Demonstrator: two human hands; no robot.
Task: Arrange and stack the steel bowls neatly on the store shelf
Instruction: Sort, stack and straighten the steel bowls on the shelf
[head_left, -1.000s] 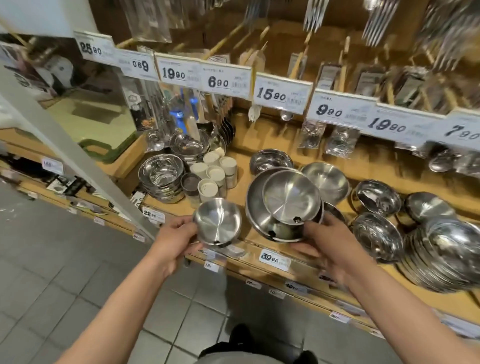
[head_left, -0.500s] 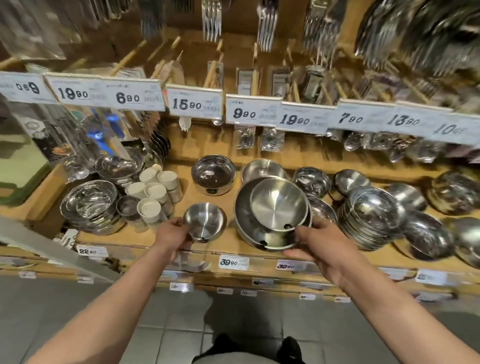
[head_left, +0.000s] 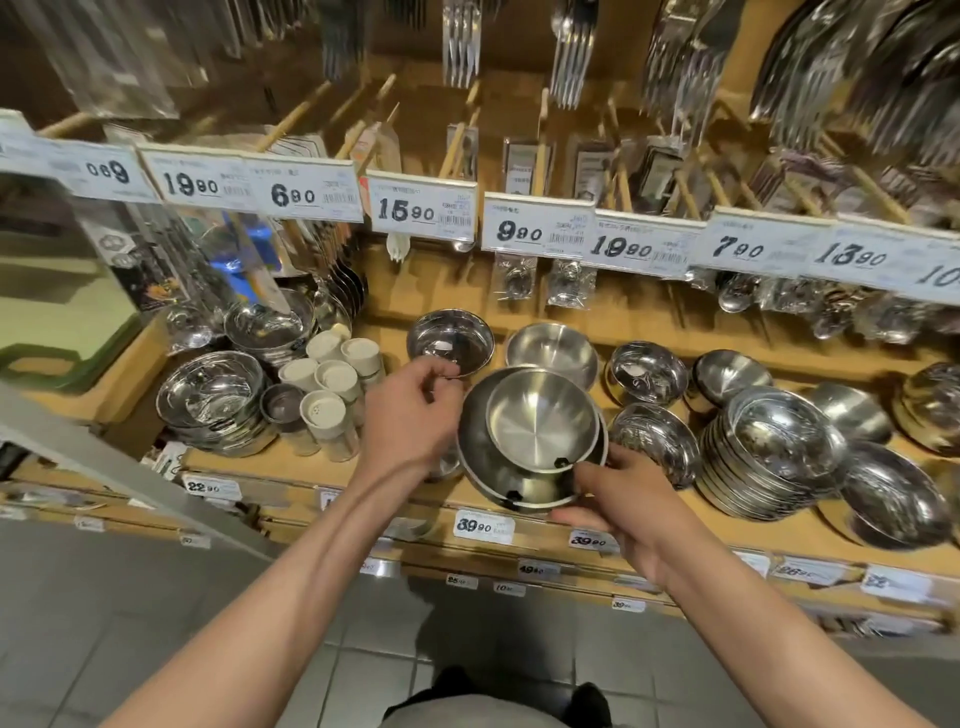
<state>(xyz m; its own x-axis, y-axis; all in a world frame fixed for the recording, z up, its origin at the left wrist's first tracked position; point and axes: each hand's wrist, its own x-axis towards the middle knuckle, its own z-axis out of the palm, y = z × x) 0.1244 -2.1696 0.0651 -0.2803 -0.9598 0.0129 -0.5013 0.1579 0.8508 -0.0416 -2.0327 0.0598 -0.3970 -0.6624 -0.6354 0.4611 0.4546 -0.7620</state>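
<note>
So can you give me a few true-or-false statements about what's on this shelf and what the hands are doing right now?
1. The right hand holds the near edge of the nested bowls. True.
2. Those nested bowls have a smaller bowl sitting inside a larger one. True.
3. The white-capped shakers stand to the right of the nested bowls. False: they stand to the left, beside the left hand.
4. The price tag below the nested bowls reads 9.90. False: it reads 39.90.
5. A tall stack of shiny bowls sits on the shelf to the right of the right hand. True.
</note>
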